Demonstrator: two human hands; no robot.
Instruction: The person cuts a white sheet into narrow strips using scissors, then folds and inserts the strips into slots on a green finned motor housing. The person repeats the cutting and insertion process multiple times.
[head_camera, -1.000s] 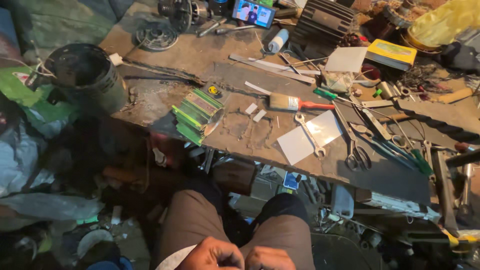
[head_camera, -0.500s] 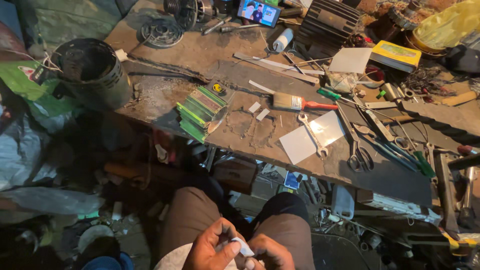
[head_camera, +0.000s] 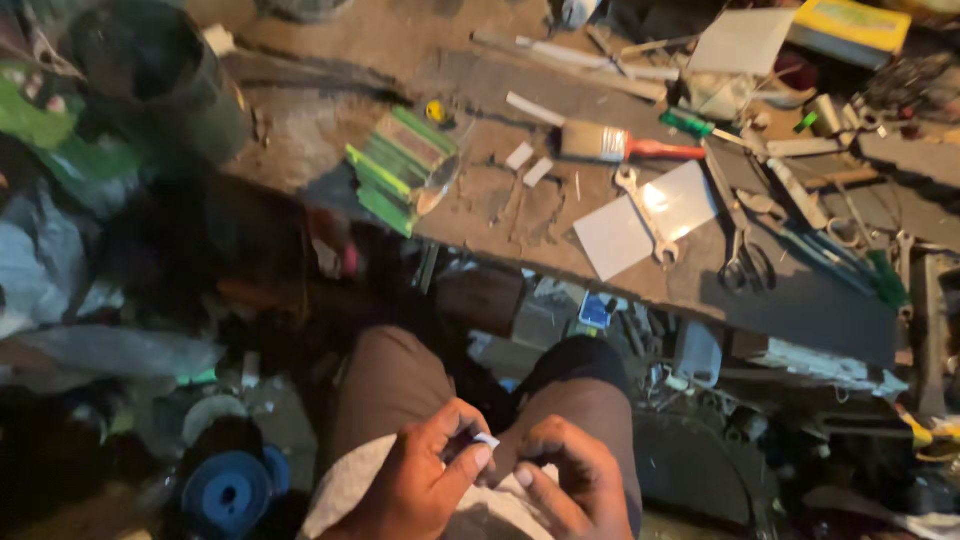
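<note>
My left hand (head_camera: 425, 478) and my right hand (head_camera: 567, 483) are close together over my lap at the bottom of the head view. Between the fingertips of both sits a small white piece (head_camera: 486, 440), pinched by the left thumb and fingers; the right fingers curl right beside it. What the piece is cannot be made out. My knees in brown trousers (head_camera: 400, 385) show just above the hands.
A cluttered workbench (head_camera: 520, 215) runs across the top with a red-handled paintbrush (head_camera: 620, 146), a spanner (head_camera: 645, 213) on a white sheet (head_camera: 645, 220), scissors (head_camera: 745, 262) and a stack of green strips (head_camera: 395, 170). A dark bucket (head_camera: 160, 80) stands far left; a blue reel (head_camera: 228, 492) lies on the floor.
The view has dropped and closed in on the bench and my lap. My hands rose into view and brought the small white piece between their fingertips.
</note>
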